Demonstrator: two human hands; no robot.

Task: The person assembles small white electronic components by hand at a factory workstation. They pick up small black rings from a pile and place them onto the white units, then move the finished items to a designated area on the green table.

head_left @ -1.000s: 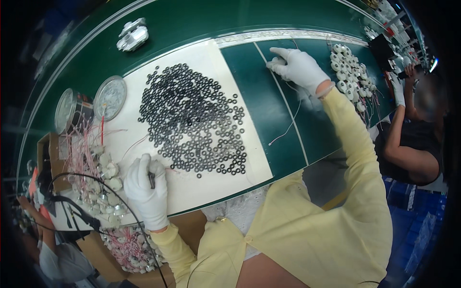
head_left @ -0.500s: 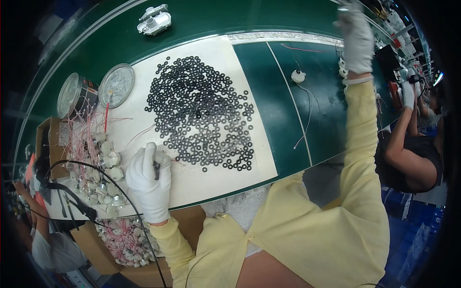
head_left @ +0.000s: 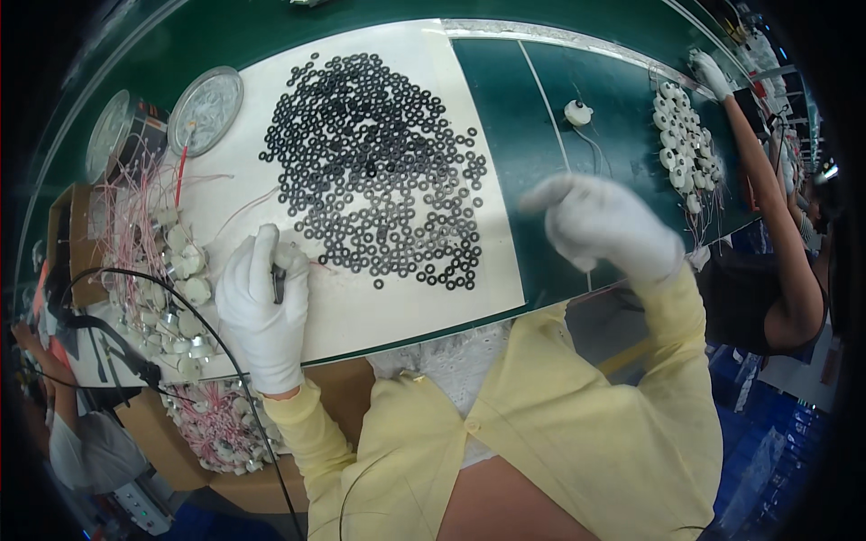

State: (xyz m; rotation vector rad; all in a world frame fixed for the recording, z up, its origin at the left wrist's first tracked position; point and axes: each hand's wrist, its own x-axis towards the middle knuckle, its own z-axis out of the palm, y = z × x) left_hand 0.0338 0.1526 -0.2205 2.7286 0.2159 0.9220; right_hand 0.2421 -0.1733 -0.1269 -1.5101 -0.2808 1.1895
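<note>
My left hand wears a white glove and rests at the near left of the white sheet. Its fingers are closed round a small dark metal piece, mostly hidden by the glove. Many small black rings lie spread on the sheet just beyond it. My right hand, gloved too, hovers over the green mat to the right of the sheet. It is smeared by motion, so its grip cannot be made out. Past it sits a single white round part with a thin cable.
White round parts with pink wires crowd the left side, and more fill a cardboard box below. A tin, its round lid and a red-handled brush stand behind. More white parts are grouped at right, beside a co-worker's arm.
My right hand has come back from the far right edge toward me, uncovering the grouped white parts. The view has shifted slightly. My left hand keeps its hold.
</note>
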